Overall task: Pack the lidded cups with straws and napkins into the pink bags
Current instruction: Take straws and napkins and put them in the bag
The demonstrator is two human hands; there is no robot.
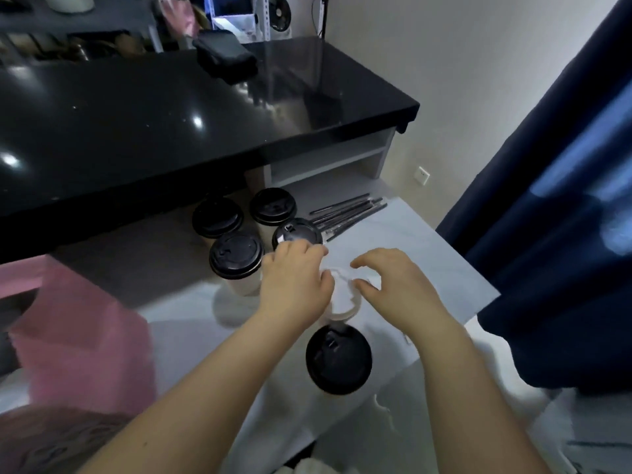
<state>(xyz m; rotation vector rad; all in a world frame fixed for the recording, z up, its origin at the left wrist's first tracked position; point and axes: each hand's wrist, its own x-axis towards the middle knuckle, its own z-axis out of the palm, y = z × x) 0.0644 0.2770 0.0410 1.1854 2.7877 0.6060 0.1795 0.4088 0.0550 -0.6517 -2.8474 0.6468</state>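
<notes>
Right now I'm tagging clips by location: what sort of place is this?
Probably a takeaway drinks shop's prep area: lidded cups and a bundle of straws lie on a white worktop below a raised black counter, with a pink bag at the left.

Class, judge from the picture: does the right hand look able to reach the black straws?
Probably yes. The right hand hovers short of the straws, with only bare white tabletop between them; the lidded cups stand off to the left.

White counter (427, 254), lidded cups (236, 256), black straws (349, 213)
</notes>
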